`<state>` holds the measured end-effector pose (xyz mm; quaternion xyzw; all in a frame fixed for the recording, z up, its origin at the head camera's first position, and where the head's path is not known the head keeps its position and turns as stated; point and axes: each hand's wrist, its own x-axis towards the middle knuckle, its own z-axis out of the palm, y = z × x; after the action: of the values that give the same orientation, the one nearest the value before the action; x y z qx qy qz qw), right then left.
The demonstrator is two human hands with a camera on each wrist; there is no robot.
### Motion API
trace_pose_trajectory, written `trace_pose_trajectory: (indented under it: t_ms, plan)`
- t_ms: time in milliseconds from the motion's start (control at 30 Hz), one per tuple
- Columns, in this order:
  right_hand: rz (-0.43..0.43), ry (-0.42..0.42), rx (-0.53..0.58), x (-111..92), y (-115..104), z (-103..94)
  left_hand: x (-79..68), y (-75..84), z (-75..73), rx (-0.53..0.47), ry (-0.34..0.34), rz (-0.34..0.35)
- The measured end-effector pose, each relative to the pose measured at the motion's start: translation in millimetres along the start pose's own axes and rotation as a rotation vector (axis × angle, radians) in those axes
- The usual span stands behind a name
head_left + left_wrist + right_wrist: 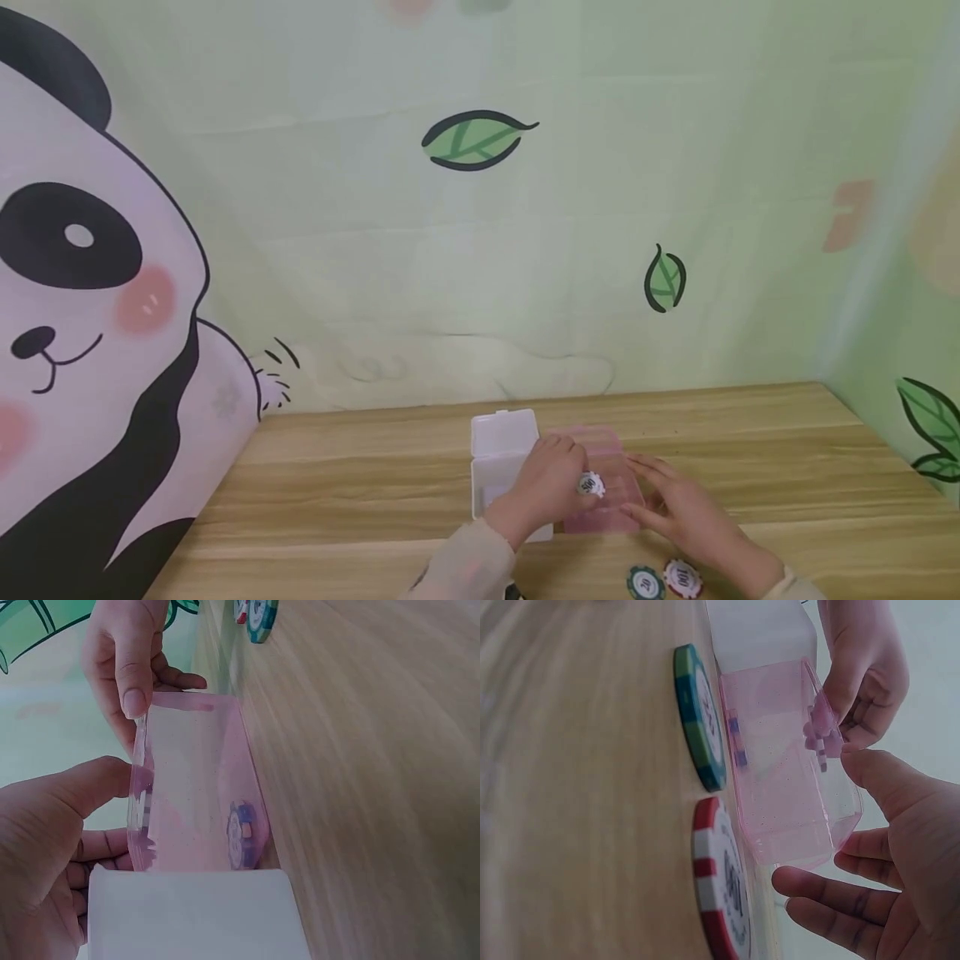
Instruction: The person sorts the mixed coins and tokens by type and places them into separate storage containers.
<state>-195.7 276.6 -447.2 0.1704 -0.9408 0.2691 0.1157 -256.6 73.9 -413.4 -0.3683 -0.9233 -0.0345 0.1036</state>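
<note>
An open pink see-through plastic box point(600, 522) stands on the table beside an open white box point(504, 435). My left hand point(546, 479) reaches over the pink box's left part and pinches a white-edged poker chip point(591, 484) marked 500. Inside the pink box, a blue-and-white poker chip point(241, 834) shows through the wall near the bottom. My right hand point(693, 512) grips the right end of the pink box, thumb at the near corner and fingers at the far one. The left wrist view hides the pinched chip.
A green poker chip point(646, 582) marked 20 and a red-and-white poker chip point(682, 578) marked 100 lie on the wooden table point(337, 492) in front of the pink box, near my right wrist. Behind the table hangs a printed cloth point(360, 250) with a panda and leaves.
</note>
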Motion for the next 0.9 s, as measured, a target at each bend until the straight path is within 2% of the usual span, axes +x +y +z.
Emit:
trace_pose_trajectory:
  t_ms: [200,467,900]
  plan:
    - [0.006,0.004,-0.002,1.2,0.4,1.1,5.9,3.1,-0.3,0.038,-0.045,-0.026]
    - [-0.006,0.007,0.001,1.3,-1.8,0.5,6.2,5.8,-1.7,0.094,-0.093,-0.036]
    - [0.026,-0.016,0.014,0.7,-7.4,0.1,3.6,0.8,-0.2,0.084,-0.079,-0.007]
